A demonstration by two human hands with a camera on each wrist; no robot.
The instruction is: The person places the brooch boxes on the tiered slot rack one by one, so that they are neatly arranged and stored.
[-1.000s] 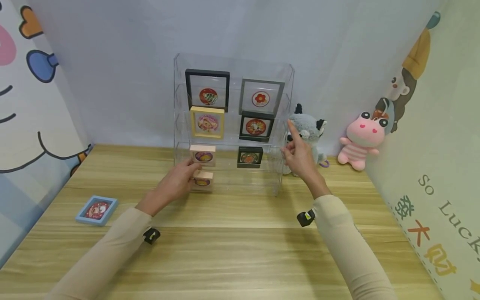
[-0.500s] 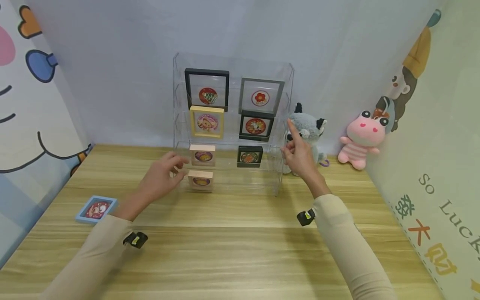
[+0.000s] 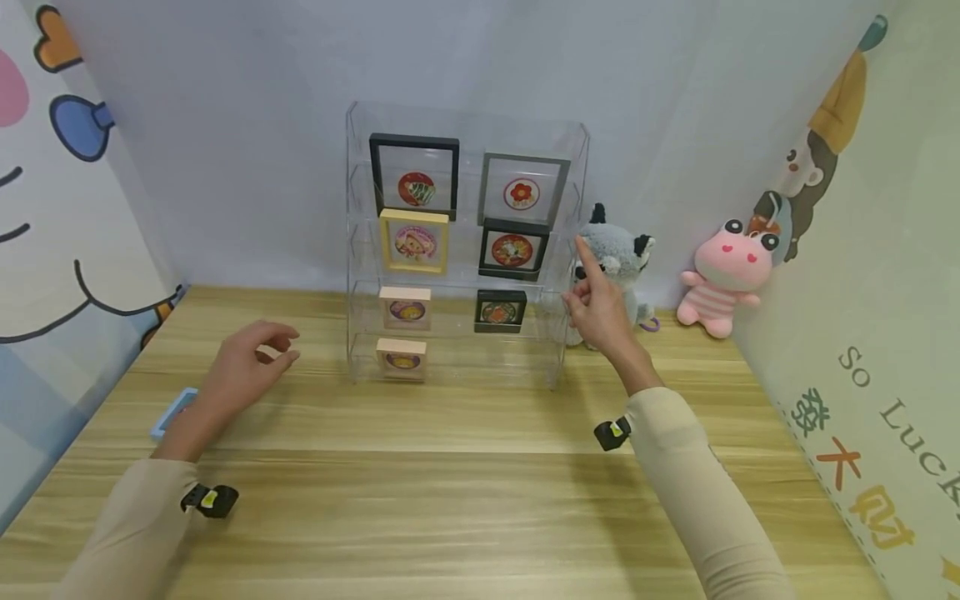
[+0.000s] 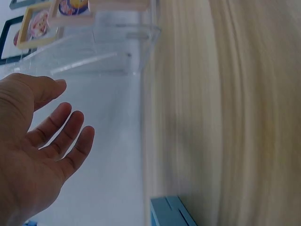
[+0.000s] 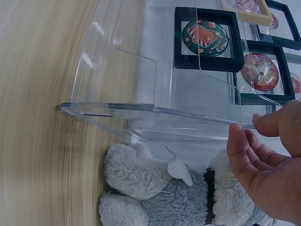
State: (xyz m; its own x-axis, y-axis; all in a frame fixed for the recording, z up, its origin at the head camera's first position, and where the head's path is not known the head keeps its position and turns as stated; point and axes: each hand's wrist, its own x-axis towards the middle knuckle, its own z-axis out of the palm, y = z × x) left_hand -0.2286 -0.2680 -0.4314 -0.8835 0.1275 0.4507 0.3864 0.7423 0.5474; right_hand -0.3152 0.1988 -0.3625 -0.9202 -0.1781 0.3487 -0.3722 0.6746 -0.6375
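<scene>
My left hand (image 3: 243, 367) hovers over the left side of the table with fingers loosely curved and nothing in them. Below its wrist lies a light blue frame (image 3: 171, 414), partly covered by the arm. My right hand (image 3: 600, 312) pinches the right side edge of a clear acrylic display rack (image 5: 155, 109) between thumb and fingers, its index finger pointing up. Two small beige frames (image 3: 406, 310) stand on the lower left tiers. A small black frame (image 3: 500, 312) with a bear badge is across from the upper one.
Higher tiers carry a yellow frame (image 3: 415, 242), a black frame (image 3: 513, 248), a large black frame (image 3: 415, 177) and a grey frame (image 3: 522, 191). Right of the rack sit a grey plush (image 3: 618, 248) and a pink plush (image 3: 723, 275). The wooden table (image 3: 450, 500) meets printed walls.
My left hand has let go of the lower beige frame and moved left, away from the rack toward the blue frame. The right hand has stayed at the rack's side.
</scene>
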